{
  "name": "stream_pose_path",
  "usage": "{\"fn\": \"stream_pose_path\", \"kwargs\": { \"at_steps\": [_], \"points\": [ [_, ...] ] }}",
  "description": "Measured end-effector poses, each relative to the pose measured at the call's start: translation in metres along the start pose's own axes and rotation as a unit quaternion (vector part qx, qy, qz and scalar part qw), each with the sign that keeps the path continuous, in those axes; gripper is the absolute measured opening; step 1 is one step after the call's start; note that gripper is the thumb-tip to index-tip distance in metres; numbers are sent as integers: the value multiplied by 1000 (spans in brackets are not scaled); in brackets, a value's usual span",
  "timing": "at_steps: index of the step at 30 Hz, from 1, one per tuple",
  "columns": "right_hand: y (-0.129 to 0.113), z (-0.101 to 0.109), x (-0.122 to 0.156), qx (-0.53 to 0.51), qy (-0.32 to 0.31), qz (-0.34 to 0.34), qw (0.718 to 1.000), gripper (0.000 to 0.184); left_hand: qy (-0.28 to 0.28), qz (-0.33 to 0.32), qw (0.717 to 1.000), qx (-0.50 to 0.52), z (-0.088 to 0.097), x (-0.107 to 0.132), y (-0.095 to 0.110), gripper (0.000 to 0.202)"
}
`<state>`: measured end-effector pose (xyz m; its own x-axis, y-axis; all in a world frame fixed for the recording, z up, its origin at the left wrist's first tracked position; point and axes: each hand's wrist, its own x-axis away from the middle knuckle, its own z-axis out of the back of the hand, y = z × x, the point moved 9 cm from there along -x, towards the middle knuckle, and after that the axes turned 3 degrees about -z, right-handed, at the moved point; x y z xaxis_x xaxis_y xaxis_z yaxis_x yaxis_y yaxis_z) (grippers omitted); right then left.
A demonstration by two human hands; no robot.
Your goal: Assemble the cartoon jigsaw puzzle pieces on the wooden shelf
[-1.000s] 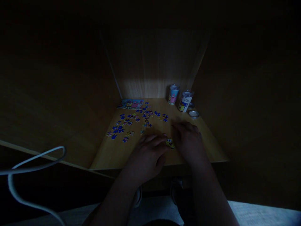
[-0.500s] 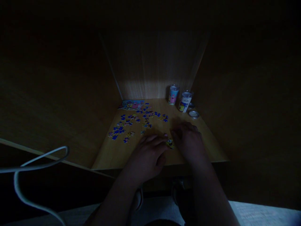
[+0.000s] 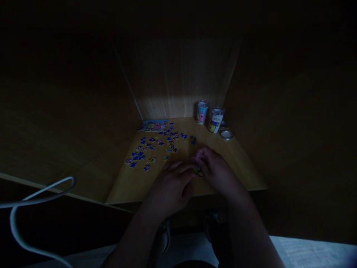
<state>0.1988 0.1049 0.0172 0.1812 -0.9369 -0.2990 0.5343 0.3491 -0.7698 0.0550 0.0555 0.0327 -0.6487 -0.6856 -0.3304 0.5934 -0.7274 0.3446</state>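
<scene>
The scene is very dark. Both hands rest on a small wooden desk (image 3: 131,182) inside a wooden alcove. My left hand (image 3: 170,184) lies flat with fingers stretched toward a small joined cluster of yellow puzzle pieces (image 3: 198,171). My right hand (image 3: 216,169) sits just right of that cluster, fingertips pinched together over a small piece at its upper edge. Several loose blue and yellow puzzle pieces (image 3: 154,145) are scattered across the desk beyond my hands.
A picture card (image 3: 153,125) lies at the back left of the desk. Two printed cylindrical tubs (image 3: 202,112) (image 3: 215,120) stand at the back right beside two round lids (image 3: 226,134). Wooden walls close in on three sides. A white cable (image 3: 33,201) loops at lower left.
My right hand has shifted left and its fingers have closed in over the yellow cluster. The left hand has stayed almost still. The view has drifted slightly.
</scene>
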Motion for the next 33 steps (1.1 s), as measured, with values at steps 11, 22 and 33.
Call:
{"fn": "stream_pose_path", "kwargs": {
  "at_steps": [11,22,33],
  "points": [
    [-1,3,-2,7,15,-12,1000,11,17,8,1000,-14,3,0,0,39],
    [3,0,-2,-30,4,-22,999,6,5,9,1000,-13,1,-1,0,38],
    [-4,3,0,-57,6,-26,998,5,8,19,1000,-17,2,-1,-1,32]
  ]
}}
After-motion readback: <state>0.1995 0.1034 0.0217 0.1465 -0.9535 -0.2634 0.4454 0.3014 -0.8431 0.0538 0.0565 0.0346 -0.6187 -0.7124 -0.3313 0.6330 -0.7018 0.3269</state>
